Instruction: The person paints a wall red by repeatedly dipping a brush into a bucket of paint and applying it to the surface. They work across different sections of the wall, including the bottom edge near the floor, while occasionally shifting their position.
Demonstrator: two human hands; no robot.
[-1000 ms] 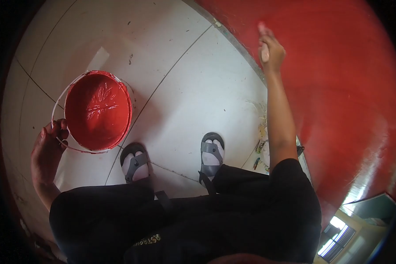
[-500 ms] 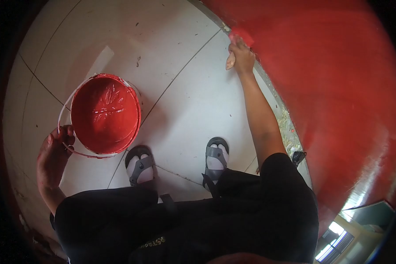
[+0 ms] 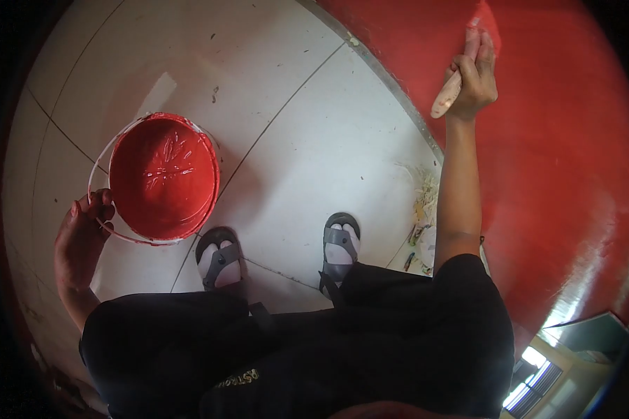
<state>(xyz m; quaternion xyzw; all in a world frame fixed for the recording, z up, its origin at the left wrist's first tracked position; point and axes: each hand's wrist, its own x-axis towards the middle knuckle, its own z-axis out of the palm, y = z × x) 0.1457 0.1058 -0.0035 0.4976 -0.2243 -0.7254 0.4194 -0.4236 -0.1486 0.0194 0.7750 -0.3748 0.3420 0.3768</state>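
Note:
A bucket [image 3: 164, 178] of red paint hangs at the left, tilted so its inside shows. My left hand [image 3: 84, 234] has its fingers closed round the bucket's wire handle [image 3: 99, 155], at the left of the rim. At the upper right, my right hand [image 3: 474, 80] grips a paintbrush [image 3: 446, 96] by its pale wooden handle. The red bristle end points up and lies against the red wall [image 3: 552, 140]. Part of the brush is hidden under my fingers.
Both my feet, in grey sandals [image 3: 340, 244], stand on the pale tiled floor [image 3: 293, 153]. Debris [image 3: 421, 216] lies along the wall's foot. A window [image 3: 534, 380] shows at the lower right.
My right hand has moved right with the brush, from the wall's bottom edge to farther over the red surface. My left hand and the bucket have barely shifted.

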